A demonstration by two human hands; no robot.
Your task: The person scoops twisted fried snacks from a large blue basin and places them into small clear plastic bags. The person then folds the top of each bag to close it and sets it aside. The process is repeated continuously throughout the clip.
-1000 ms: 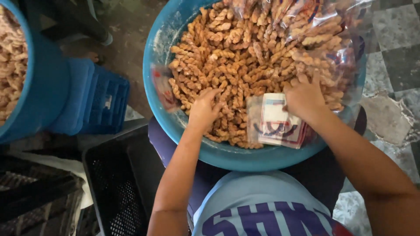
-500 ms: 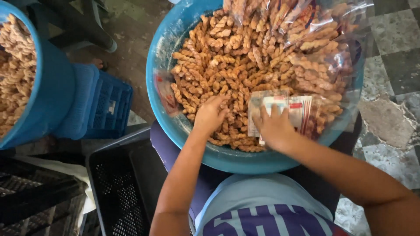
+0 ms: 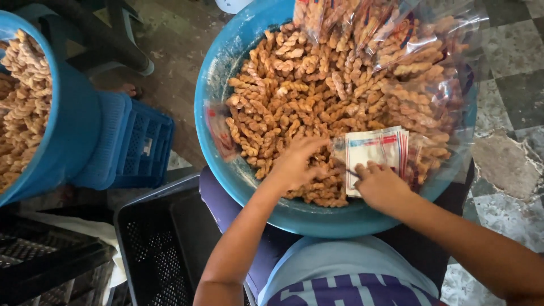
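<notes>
The left hand (image 3: 294,164) lies with curled fingers on the snacks (image 3: 306,96) in the basin (image 3: 226,62). The right hand (image 3: 382,184) presses on the bags (image 3: 374,150) near the basin's front rim.

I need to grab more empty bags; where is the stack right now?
The stack of empty bags lies in the blue basin, on the twisted snacks, under the right hand, right of the left hand.
</notes>
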